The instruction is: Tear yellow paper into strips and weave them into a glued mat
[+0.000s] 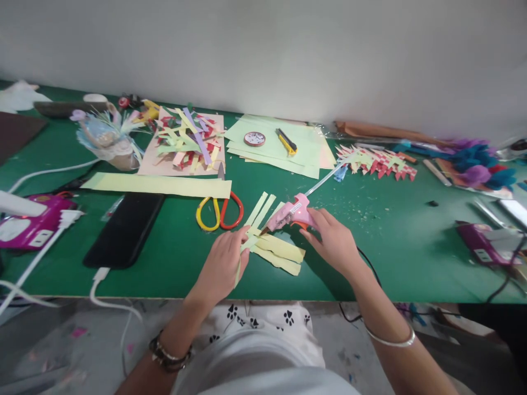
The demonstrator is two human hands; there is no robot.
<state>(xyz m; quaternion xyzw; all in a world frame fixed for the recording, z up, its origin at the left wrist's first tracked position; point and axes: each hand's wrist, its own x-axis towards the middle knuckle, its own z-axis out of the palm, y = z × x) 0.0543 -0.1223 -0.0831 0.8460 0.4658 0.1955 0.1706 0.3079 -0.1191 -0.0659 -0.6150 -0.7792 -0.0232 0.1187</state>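
Note:
My left hand point(224, 263) pinches a bundle of crossing pale yellow-green paper strips point(280, 252) near the table's front edge. Around the handle of a pink glue gun point(291, 213) are the fingers of my right hand point(332, 241), with a clear glue stick point(327, 180) poking out of its back. The gun's nozzle points down and left, at the strips beside my left fingertips; whether it touches them I cannot tell. Scissors with yellow and red handles point(231, 213) lie behind my left hand, partly under a long pale paper strip point(164, 185).
A black phone point(125, 230) and purple power strip point(39, 222) lie left on the green table point(395, 236). Behind are cut strips point(187, 137), green sheets point(247, 156), tape point(254, 139) and a yellow cutter point(287, 144). Woven paper point(381, 160) and coloured bundles point(480, 164) lie right.

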